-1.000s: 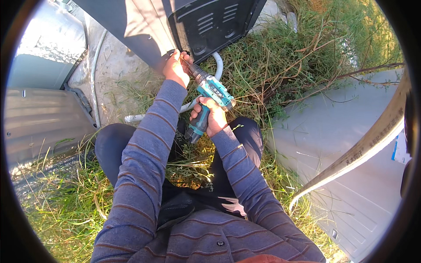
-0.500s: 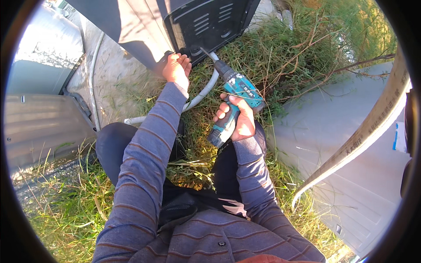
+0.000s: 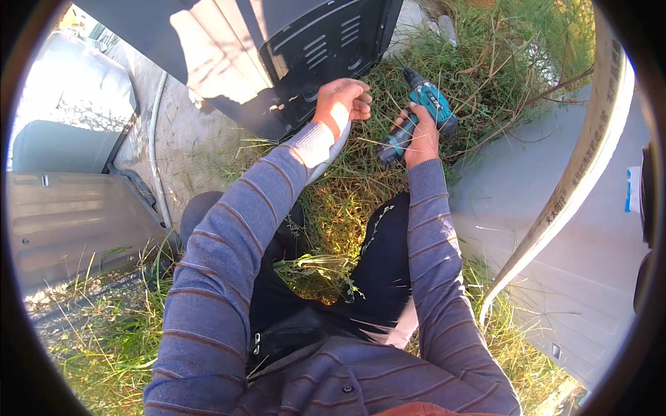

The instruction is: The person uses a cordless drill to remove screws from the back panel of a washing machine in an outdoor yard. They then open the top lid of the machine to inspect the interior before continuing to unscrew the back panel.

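Note:
A teal and black cordless drill (image 3: 433, 104) is gripped by its handle in my right hand (image 3: 422, 141). Its chuck points up and away over the grass, touching no part of the appliance. My left hand (image 3: 337, 102) is closed with the fingers curled in, just in front of the vented black back panel (image 3: 295, 45) of a large grey appliance (image 3: 208, 59). Whatever those fingers hold, if anything, is hidden. Below the left wrist a white hose (image 3: 338, 147) shows, partly covered by the sleeve.
Tall grass (image 3: 479, 90) grows around the appliance and between my knees. A big grey panel (image 3: 534, 229) lies at the right, with a thick pale printed hose (image 3: 572, 177) arching above it. Metal casings (image 3: 80, 222) stand at the left, beside a thin pale pipe (image 3: 154, 139).
My left hand has left the panel's lower corner and moved right. The right hand has carried the drill farther right and away from the panel. The view has shifted slightly.

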